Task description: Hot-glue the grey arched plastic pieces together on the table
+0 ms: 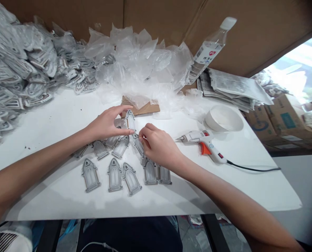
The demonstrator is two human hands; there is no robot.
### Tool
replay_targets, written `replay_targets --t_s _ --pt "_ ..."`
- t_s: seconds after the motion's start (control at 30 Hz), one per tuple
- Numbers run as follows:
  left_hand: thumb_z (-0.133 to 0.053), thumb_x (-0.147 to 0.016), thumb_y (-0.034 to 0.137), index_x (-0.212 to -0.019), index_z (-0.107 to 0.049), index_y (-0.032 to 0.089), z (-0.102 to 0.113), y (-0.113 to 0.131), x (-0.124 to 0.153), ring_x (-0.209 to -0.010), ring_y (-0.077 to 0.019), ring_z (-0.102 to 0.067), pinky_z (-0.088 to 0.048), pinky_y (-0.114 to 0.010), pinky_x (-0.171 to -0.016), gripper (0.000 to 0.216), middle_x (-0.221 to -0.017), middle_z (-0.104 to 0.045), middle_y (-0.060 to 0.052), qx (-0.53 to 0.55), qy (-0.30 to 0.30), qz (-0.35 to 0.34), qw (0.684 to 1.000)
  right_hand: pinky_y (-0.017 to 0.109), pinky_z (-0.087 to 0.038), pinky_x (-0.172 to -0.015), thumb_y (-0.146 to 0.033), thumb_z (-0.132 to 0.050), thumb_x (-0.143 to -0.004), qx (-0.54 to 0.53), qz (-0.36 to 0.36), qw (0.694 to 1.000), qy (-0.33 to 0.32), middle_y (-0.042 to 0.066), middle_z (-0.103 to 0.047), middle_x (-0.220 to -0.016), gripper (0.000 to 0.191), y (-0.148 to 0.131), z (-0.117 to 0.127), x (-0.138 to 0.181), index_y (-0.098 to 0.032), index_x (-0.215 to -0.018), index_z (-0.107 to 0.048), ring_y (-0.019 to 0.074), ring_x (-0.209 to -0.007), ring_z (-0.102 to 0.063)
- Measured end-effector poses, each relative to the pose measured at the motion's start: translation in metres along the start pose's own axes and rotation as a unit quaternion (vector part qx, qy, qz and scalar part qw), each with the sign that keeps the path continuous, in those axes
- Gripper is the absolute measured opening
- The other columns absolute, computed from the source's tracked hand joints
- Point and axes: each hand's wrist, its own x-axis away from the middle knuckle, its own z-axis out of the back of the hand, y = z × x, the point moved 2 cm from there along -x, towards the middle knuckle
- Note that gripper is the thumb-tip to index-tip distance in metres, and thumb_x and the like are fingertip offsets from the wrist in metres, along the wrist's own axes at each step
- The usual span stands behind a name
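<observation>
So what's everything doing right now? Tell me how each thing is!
Left hand: open, fingers spread above the frames.
Right hand: fingers closed on a frame's edge.
Grey arch-shaped frames: lying flat, in loose rows.
Hot glue gun: lying on its side, cord attached.
Plastic bottle: capped, tilted.
Clear plastic wrap: crumpled in a heap.

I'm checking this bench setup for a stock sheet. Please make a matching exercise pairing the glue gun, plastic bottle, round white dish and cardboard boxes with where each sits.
Items:
1. hot glue gun
2. plastic bottle
3. round white dish
4. cardboard boxes

Places:
A. tilted, cap up, beyond the plastic wrap
B. off the right side of the table
C. on the table, black cord trailing right
D. on the table, just beyond the hot glue gun

Pairs: 1-C, 2-A, 3-D, 4-B
</observation>
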Motion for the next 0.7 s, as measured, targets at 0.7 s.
replay_targets --t_s 0.7 --pt "-0.076 -0.079 0.054 -0.144 -0.051 0.029 -0.002 0.032 0.014 -0.137 -0.0322 -0.049 -0.037 -0.05 -0.116 0.074 -0.147 -0.055 -0.008 0.104 -0.077 -0.071 0.989 0.029 -0.031 -0.054 -0.021 -0.034 -0.1 -0.014 0.057 0.98 0.192 0.009 -0.058 -0.098 0.024 -0.002 0.016 0.028 -0.015 -0.096 -0.057 0.0132 -0.067 -0.048"
